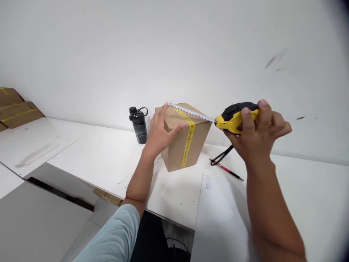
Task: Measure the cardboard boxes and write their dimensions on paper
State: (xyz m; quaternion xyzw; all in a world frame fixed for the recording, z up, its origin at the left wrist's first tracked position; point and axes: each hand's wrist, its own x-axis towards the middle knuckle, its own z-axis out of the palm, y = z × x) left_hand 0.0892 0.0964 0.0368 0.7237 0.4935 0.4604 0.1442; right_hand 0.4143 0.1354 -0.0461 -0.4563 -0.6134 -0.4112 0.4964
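Note:
A brown cardboard box (188,145) sealed with yellow tape stands on the white table (103,160). My left hand (160,131) rests on the box's near top corner, fingers spread, pinning the end of a white measuring tape blade (191,112) at the far edge. The blade stretches across the box top to a yellow and black tape measure (236,118). My right hand (256,134) is closed round that case, held in the air just right of the box.
A dark water bottle (139,125) stands left of the box near the wall. A red pen (226,170) and a black strap loop (222,156) lie right of the box, beside a white sheet (218,211). Flat cardboard boxes (16,109) lie far left.

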